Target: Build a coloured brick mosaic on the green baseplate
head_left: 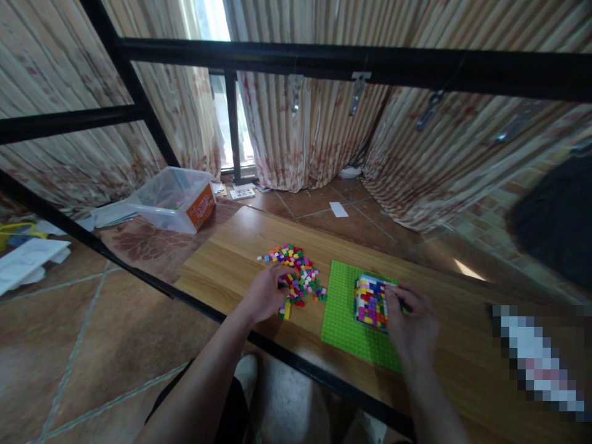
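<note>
Progress, judging by what lies on the table (pixel 217 265): a multicolour brick block (pixel 370 301) stands on the green baseplate (pixel 340 320), several layers high w/ a closed, mixed-colour top, covering only a small patch near the plate's far right; most of the plate's studs are bare. A good-sized pile of loose bricks (pixel 303 274) lies just left of the plate, so approx. more is unplaced than placed, though that's a guess from pile vs block. Left hand (pixel 267 295) rests on the near edge of the pile, fingers curled down into the bricks; can't tell if it's pinching one, fingertips are hidden. Right hand (pixel 411 320) is on the block's right side, fingers bent & pressed against its edge; whether a brick sits betw. the fingertips can't be told. Containers: clear plastic bin (pixel 173 200) w/ an orange label sits on the floor beyond the table's far left corner, well apart from both hands, no lid seen; a few coloured bits show inside, too blurred to ID. The bricks in use are in no container, just loose on the wood
</note>
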The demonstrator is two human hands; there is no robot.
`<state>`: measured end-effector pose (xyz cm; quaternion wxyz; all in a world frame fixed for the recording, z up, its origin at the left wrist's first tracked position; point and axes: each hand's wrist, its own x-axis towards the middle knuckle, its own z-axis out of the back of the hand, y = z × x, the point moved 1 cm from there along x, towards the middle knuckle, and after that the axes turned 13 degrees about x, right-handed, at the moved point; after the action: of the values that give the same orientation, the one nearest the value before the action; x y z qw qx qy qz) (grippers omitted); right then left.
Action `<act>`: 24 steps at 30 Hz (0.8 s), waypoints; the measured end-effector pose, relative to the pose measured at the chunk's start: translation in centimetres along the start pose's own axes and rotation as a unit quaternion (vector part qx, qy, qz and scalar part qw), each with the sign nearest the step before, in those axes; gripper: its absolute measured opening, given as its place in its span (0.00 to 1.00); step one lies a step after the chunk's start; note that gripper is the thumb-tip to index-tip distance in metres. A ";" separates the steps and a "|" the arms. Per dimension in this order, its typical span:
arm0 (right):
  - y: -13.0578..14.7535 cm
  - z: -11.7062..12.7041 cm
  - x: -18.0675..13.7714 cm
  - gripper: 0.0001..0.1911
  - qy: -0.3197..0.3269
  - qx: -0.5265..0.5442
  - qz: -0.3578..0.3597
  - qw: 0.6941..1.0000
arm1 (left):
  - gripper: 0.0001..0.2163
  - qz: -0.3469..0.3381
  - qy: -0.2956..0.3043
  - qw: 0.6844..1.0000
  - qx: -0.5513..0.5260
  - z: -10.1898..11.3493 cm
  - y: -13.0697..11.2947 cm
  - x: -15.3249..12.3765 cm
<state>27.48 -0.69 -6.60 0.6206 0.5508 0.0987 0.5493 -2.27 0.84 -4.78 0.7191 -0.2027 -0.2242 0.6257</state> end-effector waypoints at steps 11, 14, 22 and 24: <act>0.0 -0.1 0.1 0.18 -0.001 0.002 0.002 1.000 | 0.21 0.088 -0.043 0.994 0.046 1.8 1.2 0.3; 0.0 -0.1 0.0 0.18 -0.001 0.007 -0.001 1.000 | 0.22 0.080 -0.034 0.993 0.083 1.3 1.3 0.4; 0.3 -0.1 0.0 0.17 -0.004 0.006 -0.006 1.000 | 0.20 0.033 -0.031 0.988 0.146 0.7 1.4 0.6; 0.3 -0.1 -0.1 0.17 -0.004 0.007 -0.007 1.000 | 0.20 0.030 -0.036 0.986 0.161 0.8 1.2 0.6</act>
<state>27.16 -0.74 -6.42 0.6211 0.5568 0.1034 0.5419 -3.63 1.64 -4.76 0.7149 -0.0682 -0.1400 0.6817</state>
